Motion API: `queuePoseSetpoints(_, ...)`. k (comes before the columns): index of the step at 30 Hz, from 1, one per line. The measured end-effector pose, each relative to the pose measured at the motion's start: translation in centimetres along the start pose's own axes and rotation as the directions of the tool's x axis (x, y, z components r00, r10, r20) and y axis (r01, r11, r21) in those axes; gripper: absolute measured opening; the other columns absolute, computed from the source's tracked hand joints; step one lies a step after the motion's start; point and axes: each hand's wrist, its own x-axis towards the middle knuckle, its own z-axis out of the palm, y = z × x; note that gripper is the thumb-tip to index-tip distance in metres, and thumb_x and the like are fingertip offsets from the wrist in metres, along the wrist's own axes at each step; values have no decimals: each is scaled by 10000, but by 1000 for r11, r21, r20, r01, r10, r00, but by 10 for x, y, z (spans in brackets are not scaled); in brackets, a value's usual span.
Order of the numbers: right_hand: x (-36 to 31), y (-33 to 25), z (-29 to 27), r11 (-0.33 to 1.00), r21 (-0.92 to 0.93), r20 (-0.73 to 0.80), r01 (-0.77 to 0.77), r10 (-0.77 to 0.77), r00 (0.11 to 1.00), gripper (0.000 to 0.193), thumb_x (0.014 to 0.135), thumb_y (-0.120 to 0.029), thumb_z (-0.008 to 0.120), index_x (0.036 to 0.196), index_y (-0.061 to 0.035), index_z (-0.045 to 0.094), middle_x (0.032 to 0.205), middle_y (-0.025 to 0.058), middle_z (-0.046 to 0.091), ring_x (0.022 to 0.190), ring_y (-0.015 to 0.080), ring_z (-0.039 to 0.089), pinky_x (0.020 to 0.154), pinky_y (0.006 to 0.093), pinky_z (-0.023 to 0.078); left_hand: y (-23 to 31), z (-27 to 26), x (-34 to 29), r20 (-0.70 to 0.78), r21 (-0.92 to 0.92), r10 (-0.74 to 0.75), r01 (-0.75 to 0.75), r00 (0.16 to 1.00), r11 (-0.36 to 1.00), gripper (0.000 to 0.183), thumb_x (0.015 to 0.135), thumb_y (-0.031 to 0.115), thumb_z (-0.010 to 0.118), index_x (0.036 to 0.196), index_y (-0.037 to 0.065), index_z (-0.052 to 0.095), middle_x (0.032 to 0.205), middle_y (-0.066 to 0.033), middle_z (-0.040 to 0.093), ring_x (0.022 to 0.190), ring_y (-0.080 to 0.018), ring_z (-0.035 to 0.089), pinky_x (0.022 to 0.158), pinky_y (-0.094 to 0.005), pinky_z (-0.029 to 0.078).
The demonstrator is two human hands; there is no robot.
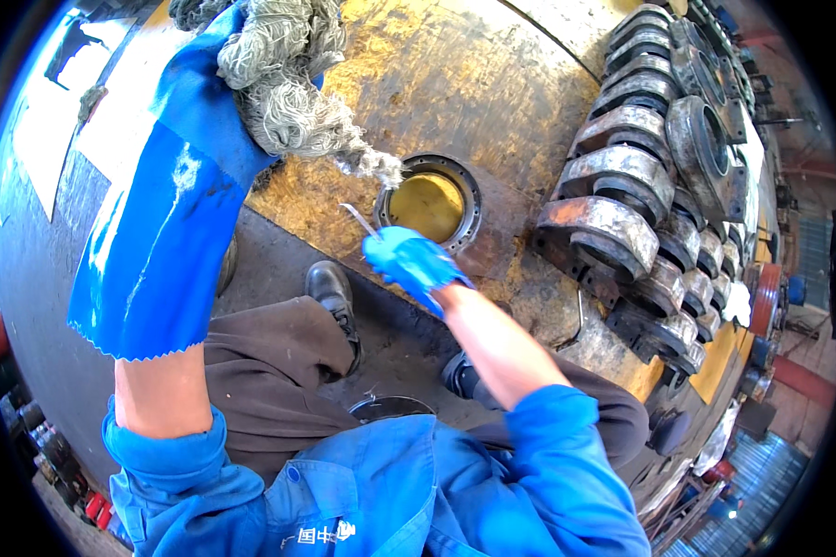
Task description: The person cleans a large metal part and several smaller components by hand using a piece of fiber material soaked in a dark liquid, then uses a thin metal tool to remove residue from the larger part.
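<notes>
Facing a broad work surface (pixel 464 88), scuffed yellow and brown, spreading from 11 to 2 o'clock. Having a cluttered workshop (pixel 808 343) at 3 o'clock, with a blue corrugated sheet (pixel 757 473) showing at 4. Seeing rows of heavy curved metal parts (pixel 627 176) at 2 o'clock, standing close together on the surface. Reaching toward 11 o'clock with the blue-gloved left hand (pixel 214 102), touching a thick bundle of grey-white yarn (pixel 288 102); being unable to tell the set of its fingers, mostly hidden by strands. Trailing the yarn's frayed end toward 12 o'clock, overlapping the rim of a round metal ring (pixel 472 204). Showing smooth yellow inside that ring; not making out liquid or solid. Holding the blue-gloved right hand (pixel 413 265) just below the ring, fingers closed around a thin pale rod (pixel 355 219), pointing its free end toward 11 o'clock.
</notes>
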Motion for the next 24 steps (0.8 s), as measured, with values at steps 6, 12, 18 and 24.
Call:
queuePoseSetpoints(6, 74, -33, 88, 976, -142, -167, 164, -187, 968, 773, 899, -549, 671, 1419, 9, 548, 1429, 242, 579, 1302, 370, 585, 1134, 406, 429, 18, -27, 1, 288, -92, -60, 90, 956, 992, 484, 981, 273, 430, 1397, 46, 528, 1299, -166, 622, 1130, -339, 637, 960, -530, 540)
queuePoseSetpoints(12, 69, -26, 73, 469, 831, -305, 300, -68, 950, 580, 976, -445, 670, 1421, -99, 538, 1311, 78, 652, 1075, 226, 657, 901, 399, 566, 5, -2, -10, -29, 5, -10, 10, 1000, 1000, 308, 1024, 294, 532, 1184, 59, 651, 1007, -88, 717, 870, -238, 711, 758, -434, 609)
queuePoseSetpoints(18, -56, -73, -43, -237, 939, -320, 248, -349, 881, 709, 947, -696, 551, 1372, -130, 583, 1306, 132, 653, 1169, 322, 636, 1023, 590, 508, -68, 49, -7, -308, 904, -115, 328, 944, 274, 478, 875, 263, 655, 1289, 29, 606, 1178, -180, 683, 1039, -294, 688, 885, -447, 572)
queuePoseSetpoints(24, -44, -48, -86, 67, 887, -444, 456, -146, 884, 565, 1043, -495, 505, 1369, -42, 590, 1309, 152, 672, 1169, 315, 656, 1031, 478, 522, -95, 77, -31, -34, 992, -225, 6, 974, -123, 507, 819, 325, 671, 1220, 24, 598, 1196, -245, 669, 1118, -435, 641, 960, -502, 526)
